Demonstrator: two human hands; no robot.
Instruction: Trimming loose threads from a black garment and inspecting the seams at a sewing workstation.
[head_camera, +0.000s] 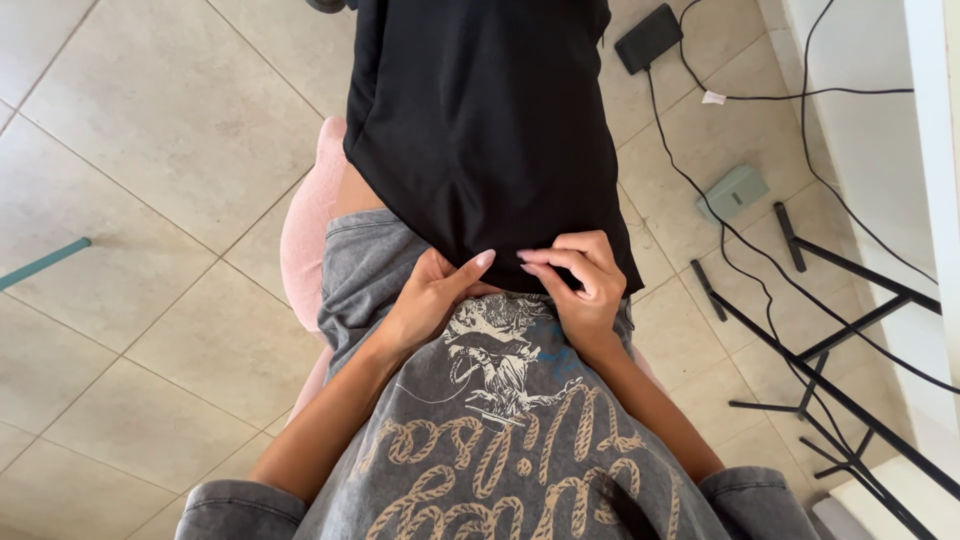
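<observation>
Pinching black cloth (490, 130) hem, left hand (430, 300) and right hand (580, 290) both closed on it, fingertips partly tucked under, cloth's top cut off.

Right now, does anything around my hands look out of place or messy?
Nothing about the black cloth looks odd; both hands pinch its lower edge. On the tiled floor at right, black cables trail loosely past a small grey-green box.

place: home room | signs: beige tiled floor (150, 120); pink chair (305, 225); loose black cables (740, 250); power adapter (648, 38)
</observation>
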